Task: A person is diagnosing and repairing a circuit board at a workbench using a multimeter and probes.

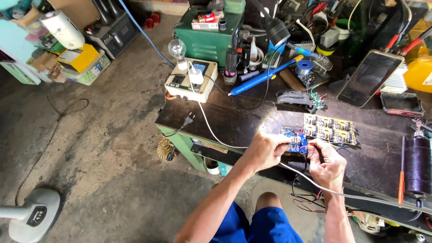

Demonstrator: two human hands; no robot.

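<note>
The blue board (294, 140) lay at the near edge of the dark surface (234, 119), under a pool of lamp light, its long axis running roughly left to right and its component side up. The left hand (265, 150) was closed on the board's left end, fingers curled over it. The right hand (326, 163) was pinched shut on thin wires (310, 146) at the board's right end; whether it also touched the board itself could not be told. Just beyond and to the right, touching or nearly touching the blue board, lay a yellow board (330, 128) with rows of dark parts, also lying left to right. Both wrists hung off the near edge, so the board sat with little surface on its near side. To the left the surface was mostly bare up to its left edge, crossed only by a white cable (211, 130) and a black plug (190, 118). Farther off the way was crowded: a grey tool (294, 98), a blue soldering iron (263, 76), a solder spool (304, 67), a cream socket box (191, 81) with a bulb (177, 48), and a green box (207, 38). To the right lay a tilted phone (370, 77), an orange screwdriver (401, 173) and a dark cylinder (418, 166). A grey cable (360, 198) ran under the right wrist along the near edge.
</note>
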